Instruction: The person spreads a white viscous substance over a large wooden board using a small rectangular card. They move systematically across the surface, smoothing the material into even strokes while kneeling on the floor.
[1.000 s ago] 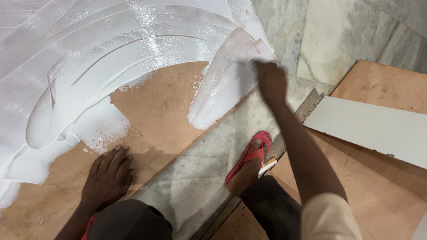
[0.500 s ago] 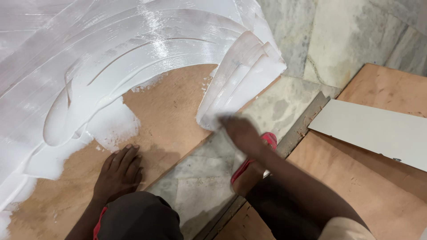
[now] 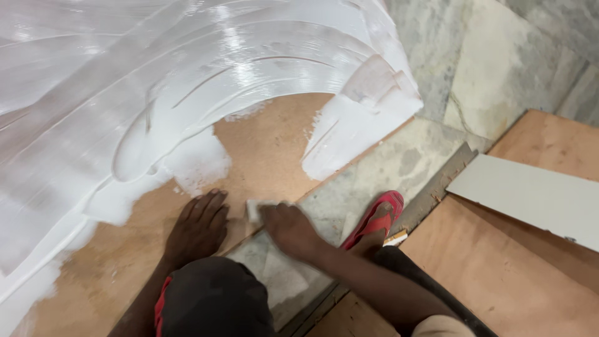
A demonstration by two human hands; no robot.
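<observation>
A small pale spreader pad (image 3: 254,210), smeared white and only partly visible, sits at the near edge of the brown plywood board (image 3: 274,156), just at 9 o'clock of the right hand (image 3: 288,226), whose fingers curl closed over it so that only its left end shows. The board is covered over most of its top and left with thick, glossy white paste (image 3: 187,75) drawn in broad curved arcs with ridged streaks; a bare brown patch remains in the middle and toward 7 o'clock. The left hand (image 3: 198,226) lies flat and spread on that bare wood, fingers open, holding nothing, just beside the right hand at its 9 o'clock. At 3 o'clock of the right hand a foot wears a red flip-flop sandal (image 3: 377,215) on the grey mottled stone floor (image 3: 374,168). Further toward 3 o'clock a flat white rectangular panel (image 3: 530,196) lies on a second brown plywood sheet (image 3: 530,281), with a grey metal strip (image 3: 437,187) along its edge. No labels or packages are readable here.
</observation>
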